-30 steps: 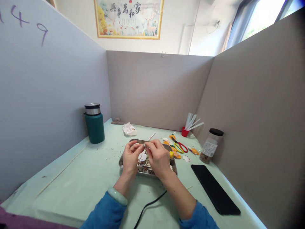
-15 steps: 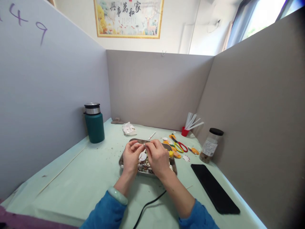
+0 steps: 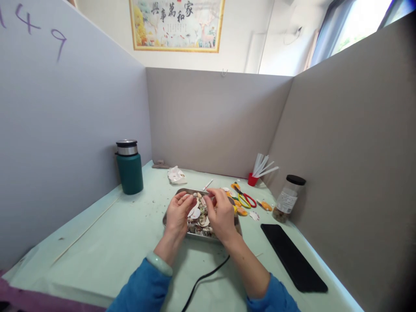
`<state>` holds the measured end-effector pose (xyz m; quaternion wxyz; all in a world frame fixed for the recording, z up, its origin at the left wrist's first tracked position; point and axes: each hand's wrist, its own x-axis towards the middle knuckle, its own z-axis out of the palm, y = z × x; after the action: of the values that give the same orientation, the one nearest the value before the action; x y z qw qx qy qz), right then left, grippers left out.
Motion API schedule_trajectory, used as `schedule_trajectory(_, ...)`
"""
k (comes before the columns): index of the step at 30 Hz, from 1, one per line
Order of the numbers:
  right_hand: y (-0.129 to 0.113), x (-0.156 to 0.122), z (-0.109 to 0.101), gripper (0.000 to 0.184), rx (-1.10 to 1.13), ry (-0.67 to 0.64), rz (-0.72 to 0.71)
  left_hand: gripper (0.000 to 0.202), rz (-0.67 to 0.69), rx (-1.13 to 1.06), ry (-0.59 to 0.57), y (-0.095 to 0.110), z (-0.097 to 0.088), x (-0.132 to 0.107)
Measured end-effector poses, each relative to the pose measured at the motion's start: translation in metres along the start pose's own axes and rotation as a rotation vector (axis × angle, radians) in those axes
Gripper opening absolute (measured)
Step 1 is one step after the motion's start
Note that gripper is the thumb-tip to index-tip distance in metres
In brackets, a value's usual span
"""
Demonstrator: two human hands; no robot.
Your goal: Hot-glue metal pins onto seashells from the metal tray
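A metal tray full of mixed seashells lies on the table under both hands. My left hand is over the tray's left side, with a small greyish piece that looks like a shell pinched at its fingertips. Over the right side is my right hand; its thumb and forefinger are apart, and I see nothing between them. Paler flat shells show in the gap between the hands. The right hand hides part of the tray.
Scissors, orange pieces and a red cup of white sticks lie behind to the right. A jar and a black slab stand right. A green bottle is left; a black cable runs in front.
The fingertips, which met over the tray before, have parted. My right hand has shifted right and opened, while the small piece stays at my left fingertips.
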<state>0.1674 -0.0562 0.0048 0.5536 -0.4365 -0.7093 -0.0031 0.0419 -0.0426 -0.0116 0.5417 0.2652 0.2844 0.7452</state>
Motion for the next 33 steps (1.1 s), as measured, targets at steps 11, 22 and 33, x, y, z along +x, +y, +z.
schedule_trajectory(11,0.012,-0.006,0.021,0.018,0.397,-0.219,0.355,0.027,-0.128,-0.089,-0.058,0.000,-0.002,0.000)
schedule_trajectory(22,0.012,-0.005,0.021,0.020,0.656,-0.242,0.579,0.039,-0.035,0.036,-0.119,0.000,0.004,-0.005)
schedule_trajectory(33,0.011,-0.004,0.017,0.017,0.787,-0.258,0.645,0.042,0.213,0.261,-0.213,0.004,0.007,-0.015)
